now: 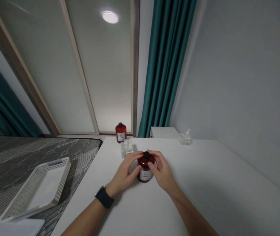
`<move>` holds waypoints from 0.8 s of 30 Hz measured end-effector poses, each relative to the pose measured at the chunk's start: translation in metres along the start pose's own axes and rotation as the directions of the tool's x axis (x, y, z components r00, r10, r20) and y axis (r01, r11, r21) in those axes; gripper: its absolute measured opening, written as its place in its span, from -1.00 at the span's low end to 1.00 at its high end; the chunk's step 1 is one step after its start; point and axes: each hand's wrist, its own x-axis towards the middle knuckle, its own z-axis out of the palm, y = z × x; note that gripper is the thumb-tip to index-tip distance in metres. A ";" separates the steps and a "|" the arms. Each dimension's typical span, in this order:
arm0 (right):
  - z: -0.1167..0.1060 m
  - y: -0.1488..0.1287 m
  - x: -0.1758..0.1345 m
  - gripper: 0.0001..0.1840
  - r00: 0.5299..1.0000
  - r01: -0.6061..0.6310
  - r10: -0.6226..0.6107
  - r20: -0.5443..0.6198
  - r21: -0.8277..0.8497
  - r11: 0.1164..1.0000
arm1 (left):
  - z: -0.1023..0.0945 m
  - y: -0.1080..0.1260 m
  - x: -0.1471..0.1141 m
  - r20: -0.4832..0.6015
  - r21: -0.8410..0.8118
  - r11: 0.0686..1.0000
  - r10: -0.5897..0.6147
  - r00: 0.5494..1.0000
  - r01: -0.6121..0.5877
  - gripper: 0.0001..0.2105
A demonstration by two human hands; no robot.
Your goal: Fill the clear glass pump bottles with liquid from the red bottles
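A dark red bottle point(145, 175) with a black cap and a white label stands upright on the white table point(140, 213). My left hand point(124, 171), with a dark watch on its wrist, curves round the bottle's left side, thumb in front and fingers reaching behind. From the right, my right hand point(163, 172) grips the bottle's upper part, its thumb on the front near the shoulder. The black cap shows between the two hands. Just beyond my left hand sits a clear plastic piece point(126, 149), its exact kind unclear. Behind it stands a second red bottle point(121, 134).
Crumpled clear plastic point(185, 137) lies at the table's far right. A white box-like cabinet point(164, 132) is behind the far edge. To the left, a white perforated basket point(65, 177) rests on a grey patterned surface, beside white sheets point(14, 226). A wall borders the right.
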 end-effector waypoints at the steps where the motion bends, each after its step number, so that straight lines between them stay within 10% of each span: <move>1: 0.000 0.000 0.000 -0.68 1.000 0.003 -0.003 0.002 -0.001 1.000 | 0.000 0.000 0.000 0.004 0.002 1.000 0.001 1.000 -0.001 -0.66; 24: -0.002 -0.015 0.015 -0.60 0.991 -0.106 0.106 0.077 0.001 0.994 | 0.001 0.000 -0.001 -0.025 -0.026 0.999 -0.025 0.999 0.025 -0.67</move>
